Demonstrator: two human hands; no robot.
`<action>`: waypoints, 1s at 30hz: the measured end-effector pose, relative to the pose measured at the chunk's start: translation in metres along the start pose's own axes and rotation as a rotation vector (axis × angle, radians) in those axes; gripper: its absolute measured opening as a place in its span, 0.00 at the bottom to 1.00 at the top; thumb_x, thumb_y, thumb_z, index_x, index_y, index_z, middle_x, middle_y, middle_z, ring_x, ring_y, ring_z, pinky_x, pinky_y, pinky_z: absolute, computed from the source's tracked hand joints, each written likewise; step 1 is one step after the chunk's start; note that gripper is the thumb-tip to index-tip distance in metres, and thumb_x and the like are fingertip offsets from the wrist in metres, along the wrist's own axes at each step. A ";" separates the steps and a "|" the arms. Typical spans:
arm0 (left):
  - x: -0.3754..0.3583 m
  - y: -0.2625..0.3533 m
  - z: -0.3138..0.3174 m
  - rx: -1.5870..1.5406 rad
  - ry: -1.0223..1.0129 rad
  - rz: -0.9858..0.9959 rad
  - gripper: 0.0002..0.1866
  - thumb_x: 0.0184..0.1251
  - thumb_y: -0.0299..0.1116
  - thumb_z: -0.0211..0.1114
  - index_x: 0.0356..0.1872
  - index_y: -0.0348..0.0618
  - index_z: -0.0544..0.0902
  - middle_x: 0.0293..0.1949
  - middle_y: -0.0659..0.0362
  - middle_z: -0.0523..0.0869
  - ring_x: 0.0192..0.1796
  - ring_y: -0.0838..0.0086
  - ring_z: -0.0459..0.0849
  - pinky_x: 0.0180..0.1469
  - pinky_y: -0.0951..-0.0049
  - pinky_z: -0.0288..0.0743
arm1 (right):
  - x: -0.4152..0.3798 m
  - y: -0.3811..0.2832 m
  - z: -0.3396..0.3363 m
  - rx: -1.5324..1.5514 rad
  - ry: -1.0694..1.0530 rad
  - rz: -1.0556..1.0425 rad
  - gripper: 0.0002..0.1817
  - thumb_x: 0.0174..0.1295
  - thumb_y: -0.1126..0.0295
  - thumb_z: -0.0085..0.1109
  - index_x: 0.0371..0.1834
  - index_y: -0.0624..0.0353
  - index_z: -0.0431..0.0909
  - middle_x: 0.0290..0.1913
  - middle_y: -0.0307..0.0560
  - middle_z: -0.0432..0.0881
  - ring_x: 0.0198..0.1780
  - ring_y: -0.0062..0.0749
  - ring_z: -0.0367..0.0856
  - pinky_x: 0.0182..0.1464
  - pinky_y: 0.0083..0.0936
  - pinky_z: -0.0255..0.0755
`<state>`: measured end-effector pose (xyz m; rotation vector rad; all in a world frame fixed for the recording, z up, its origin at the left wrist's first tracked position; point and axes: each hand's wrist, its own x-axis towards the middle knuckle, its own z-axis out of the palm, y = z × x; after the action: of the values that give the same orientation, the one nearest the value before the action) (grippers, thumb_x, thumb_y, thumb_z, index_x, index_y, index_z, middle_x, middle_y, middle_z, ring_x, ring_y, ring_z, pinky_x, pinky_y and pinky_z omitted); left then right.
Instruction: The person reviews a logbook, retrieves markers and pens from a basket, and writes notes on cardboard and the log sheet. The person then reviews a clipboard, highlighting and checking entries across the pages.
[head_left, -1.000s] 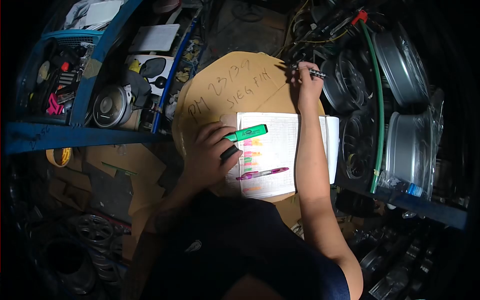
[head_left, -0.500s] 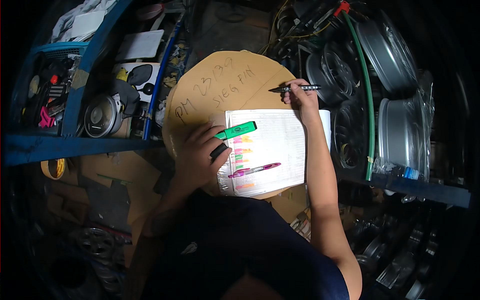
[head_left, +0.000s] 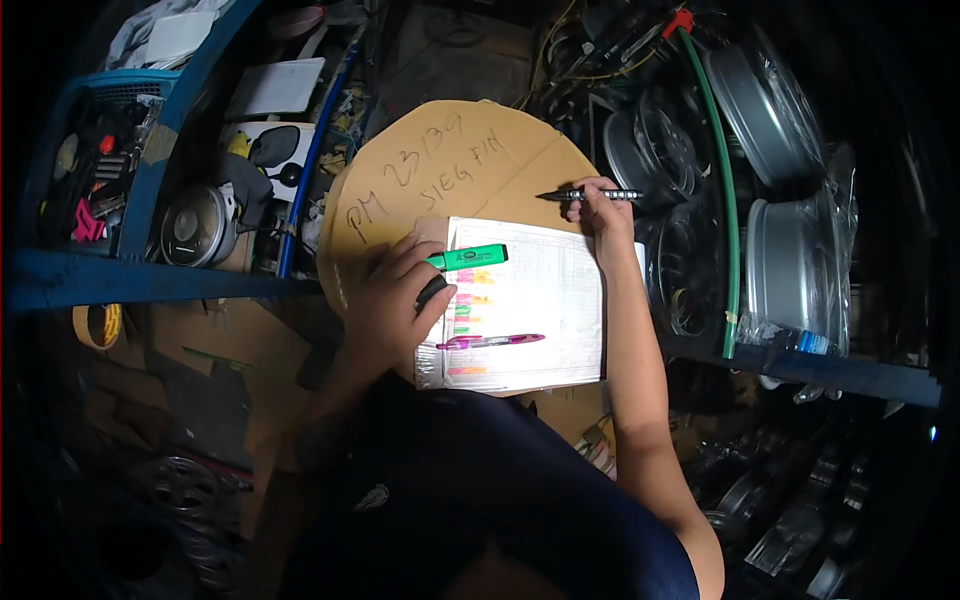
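Observation:
My left hand (head_left: 398,295) is closed around a green highlighter (head_left: 478,257), which points right over the left part of an open notebook (head_left: 565,320). A small black piece (head_left: 432,290) sits between its thumb and fingers. My right hand (head_left: 608,218) grips a black marker (head_left: 556,196) just above the notebook's top right corner, its bare tip pointing left over the cardboard. A purple pen (head_left: 495,342) lies across the ruled page, below rows of coloured marks. Underneath is a round cardboard piece (head_left: 535,135) bearing handwritten "PM 23139 SIEG FIN".
Wheel rims (head_left: 795,250), some wrapped in plastic, stand on the right behind a green pole (head_left: 727,200). To the left are blue shelf bars (head_left: 200,280), a crate (head_left: 75,100) of small parts and a round lamp (head_left: 195,225). A tape roll (head_left: 97,326) hangs at lower left.
The camera view has shifted slightly. The right hand and marker have dropped a little towards the notebook's corner. Both hands keep hold of their things.

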<state>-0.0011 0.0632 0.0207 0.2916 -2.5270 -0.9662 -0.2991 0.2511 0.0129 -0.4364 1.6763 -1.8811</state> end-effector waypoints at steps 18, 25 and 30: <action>0.002 -0.003 0.001 0.031 0.015 0.049 0.13 0.68 0.39 0.72 0.41 0.39 0.87 0.58 0.55 0.88 0.68 0.52 0.80 0.72 0.49 0.64 | 0.038 -0.007 0.002 -0.080 -0.121 -0.012 0.06 0.71 0.69 0.63 0.42 0.60 0.81 0.31 0.38 0.80 0.32 0.21 0.80 0.37 0.21 0.78; 0.001 -0.003 0.000 0.030 0.010 0.046 0.11 0.67 0.35 0.72 0.40 0.37 0.86 0.58 0.53 0.88 0.70 0.47 0.79 0.73 0.48 0.65 | 0.043 0.008 0.002 -0.083 -0.066 -0.142 0.04 0.71 0.73 0.59 0.38 0.61 0.80 0.25 0.34 0.75 0.23 0.15 0.70 0.27 0.16 0.61; 0.003 0.000 0.000 0.024 0.033 0.063 0.11 0.67 0.35 0.72 0.40 0.37 0.86 0.58 0.52 0.88 0.69 0.49 0.80 0.73 0.48 0.64 | 0.046 0.005 0.003 -0.253 -0.078 -0.150 0.03 0.71 0.74 0.62 0.41 0.62 0.82 0.26 0.33 0.76 0.25 0.12 0.70 0.27 0.15 0.59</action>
<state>-0.0037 0.0621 0.0219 0.2318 -2.5043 -0.9000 -0.3321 0.2199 0.0027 -0.7466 1.8806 -1.7346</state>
